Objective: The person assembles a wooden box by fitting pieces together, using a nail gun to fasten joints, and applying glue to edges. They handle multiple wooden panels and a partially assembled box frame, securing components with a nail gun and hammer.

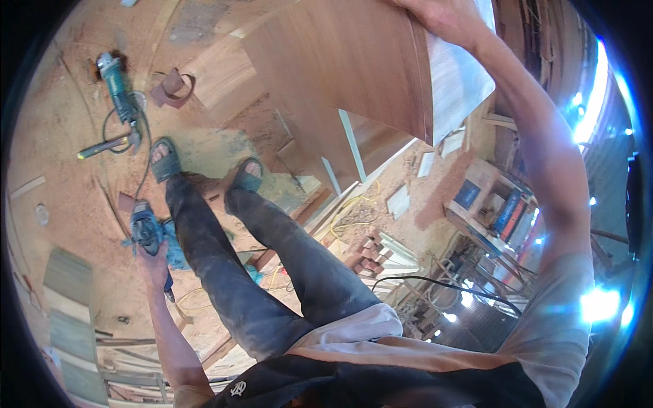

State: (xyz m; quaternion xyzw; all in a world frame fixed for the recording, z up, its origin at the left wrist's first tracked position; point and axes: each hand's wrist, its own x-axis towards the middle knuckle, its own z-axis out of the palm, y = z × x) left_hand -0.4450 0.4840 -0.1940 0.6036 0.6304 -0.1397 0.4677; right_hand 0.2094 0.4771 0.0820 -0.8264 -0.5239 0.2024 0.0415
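My left hand (152,260) is closed around a blue handheld power tool (145,228), low beside my left leg. A small brown piece like sandpaper (126,202) shows at the tool's far end. At the upper right my right hand (450,22) grips the upper edge of a large brown wooden panel (340,61), its fingertips partly cut off by the picture's top. The panel stands tilted in front of me, with a pale bluish-white face (459,88) along its right side. Light strips (352,145) show below it.
A green angle grinder (117,88) lies on the dusty floor at the far left, beside a hammer (109,145) and a curled brown sanding belt (175,88). Cords trail near my sandalled feet. Small wood blocks (371,255) and a wooden crate (486,204) stand at right.
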